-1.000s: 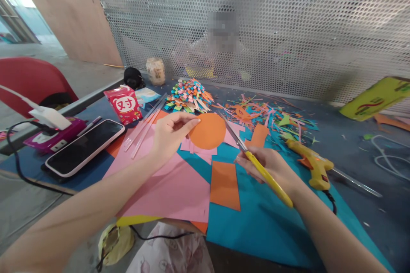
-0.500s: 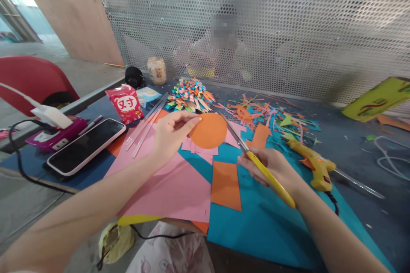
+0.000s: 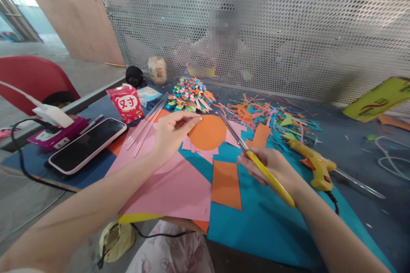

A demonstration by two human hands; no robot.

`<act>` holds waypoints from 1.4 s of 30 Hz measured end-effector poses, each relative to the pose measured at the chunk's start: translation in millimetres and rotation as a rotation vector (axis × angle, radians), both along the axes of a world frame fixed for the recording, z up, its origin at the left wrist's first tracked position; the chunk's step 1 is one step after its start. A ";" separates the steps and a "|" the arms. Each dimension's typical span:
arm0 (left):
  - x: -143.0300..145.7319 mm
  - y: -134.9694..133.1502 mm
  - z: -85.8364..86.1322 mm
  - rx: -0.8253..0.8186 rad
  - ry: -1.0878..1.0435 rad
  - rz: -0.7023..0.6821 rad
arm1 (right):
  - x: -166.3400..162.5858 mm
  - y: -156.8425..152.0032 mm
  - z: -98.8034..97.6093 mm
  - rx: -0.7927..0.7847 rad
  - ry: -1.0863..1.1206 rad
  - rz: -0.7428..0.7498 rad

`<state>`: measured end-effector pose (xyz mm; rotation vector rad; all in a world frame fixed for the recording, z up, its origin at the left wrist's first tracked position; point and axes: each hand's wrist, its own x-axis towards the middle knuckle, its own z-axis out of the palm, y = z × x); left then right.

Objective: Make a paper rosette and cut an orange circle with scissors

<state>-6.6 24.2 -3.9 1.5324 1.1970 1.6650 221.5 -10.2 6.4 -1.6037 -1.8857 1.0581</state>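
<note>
Between the thumb and fingers of my left hand point(image 3: 174, 132) is the left edge of an orange paper circle point(image 3: 209, 133), raised above the sheets. My right hand point(image 3: 269, 164) is closed around the yellow handles of a pair of scissors point(image 3: 243, 145). Their blades point up and left, with the tips by the circle's right edge. Under my hands lie a pink sheet point(image 3: 166, 192) and a large blue sheet point(image 3: 265, 230). An orange paper rectangle point(image 3: 226, 185) rests on the blue sheet, and small pink pieces point(image 3: 208, 151) lie beneath the circle.
Paper scraps point(image 3: 256, 111) and a fringed paper bundle point(image 3: 191, 94) lie at the back. A yellow glue gun point(image 3: 315, 164) is at right. On the left are a phone point(image 3: 88, 145), a power strip point(image 3: 59, 132), a red packet point(image 3: 126, 102) and clear sticks point(image 3: 147, 123). A perforated metal panel point(image 3: 272, 21) stands behind.
Almost nothing differs. The orange circle sits very slightly lower, and both hands keep their hold in nearly the same places.
</note>
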 end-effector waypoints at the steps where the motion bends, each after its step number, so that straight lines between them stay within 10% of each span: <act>1: 0.2 0.0 -0.1 -0.001 0.003 -0.001 | 0.3 0.0 -0.5 0.000 0.002 -0.001; 42: -0.2 0.0 0.2 -0.001 0.031 0.040 | -1.5 0.4 2.2 -0.033 -0.039 -0.006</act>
